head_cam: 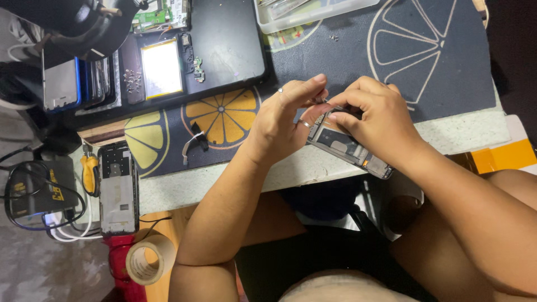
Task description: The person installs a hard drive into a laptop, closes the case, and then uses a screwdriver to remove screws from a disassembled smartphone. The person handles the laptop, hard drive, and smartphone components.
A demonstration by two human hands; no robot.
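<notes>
Fingertips (330,114) of both hands were bunched together right over the upper end of an opened grey smartphone chassis with its back cover off (349,148), so that's where all the action was. The right hand (377,120) was wrapped over the top of the phone body, thumb and index pinched down at that upper end, and I honestly couldn't tell whether it was gripping a tiny part there or just pressing. The left hand (285,114), with rings on two fingers, came in from the other side, its index and thumb pinched together around what looked like a thin tool or pin, though it was too small for me to be sure. The phone's long axis ran diagonally, from the fingers down and away toward the person's right, with the lower end sticking out past the pale edge of the workbench (224,187). So the working spot sat between the two hands, about equally close to both. Well off to the left lay a dark lemon-slice patterned mat (224,120), a second stripped black phone frame (117,190), a yellow-handled tool (88,173) and a roll of beige tape (148,260), all untouched.
</notes>
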